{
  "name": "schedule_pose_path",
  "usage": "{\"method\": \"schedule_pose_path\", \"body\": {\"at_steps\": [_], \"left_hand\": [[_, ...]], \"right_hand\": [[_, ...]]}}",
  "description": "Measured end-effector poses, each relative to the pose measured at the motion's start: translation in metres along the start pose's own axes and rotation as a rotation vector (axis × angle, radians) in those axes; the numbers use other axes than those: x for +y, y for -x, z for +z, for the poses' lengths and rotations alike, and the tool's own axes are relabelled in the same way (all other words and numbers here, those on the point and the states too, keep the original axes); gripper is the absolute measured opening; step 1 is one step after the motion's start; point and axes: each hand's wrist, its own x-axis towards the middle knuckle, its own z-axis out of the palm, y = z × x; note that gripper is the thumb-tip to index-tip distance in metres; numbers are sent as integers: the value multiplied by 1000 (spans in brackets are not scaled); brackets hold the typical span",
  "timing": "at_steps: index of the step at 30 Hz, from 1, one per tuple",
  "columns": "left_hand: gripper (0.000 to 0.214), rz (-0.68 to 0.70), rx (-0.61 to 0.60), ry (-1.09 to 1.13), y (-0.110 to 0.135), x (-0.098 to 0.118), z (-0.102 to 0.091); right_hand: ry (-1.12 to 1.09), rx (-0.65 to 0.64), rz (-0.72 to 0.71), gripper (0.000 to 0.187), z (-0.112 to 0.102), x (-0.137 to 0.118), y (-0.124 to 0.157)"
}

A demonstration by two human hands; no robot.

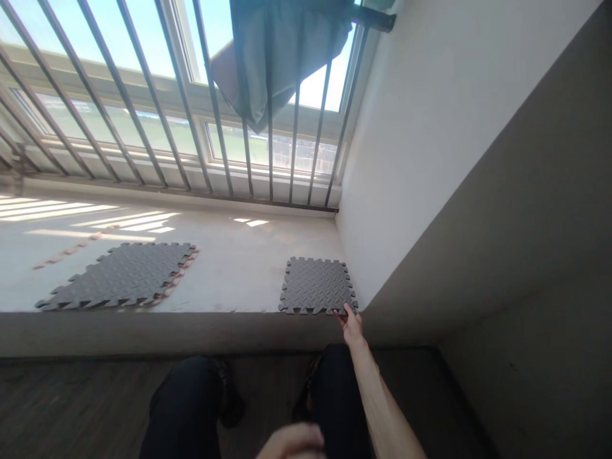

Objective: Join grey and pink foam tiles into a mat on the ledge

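Bright window [143,95] backlight, dim foreground

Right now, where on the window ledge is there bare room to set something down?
The widest bare patch lies between the single foam tile and the stacked foam tiles. Another runs behind both, up to the window bars. The corner by the wall is crowded: the right hand touches that tile's near edge.
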Motion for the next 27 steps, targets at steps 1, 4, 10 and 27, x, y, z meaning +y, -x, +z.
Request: {"method": "schedule_pose_path", "body": {"at_steps": [1, 4, 10, 27], "left_hand": [[57, 1, -1, 3, -7, 7, 16], [59, -95, 103, -99, -58, -9, 61], [79, -292, 85, -533, -138, -126, 105], [57, -224, 53, -540, -169, -156, 114]], "right_hand": [[18, 8, -11, 36, -3, 0, -1], [90, 43, -46, 37, -15, 0, -4], [159, 72, -201, 74, -44, 7, -14], [828, -48, -575, 68, -30, 0, 26]]}}
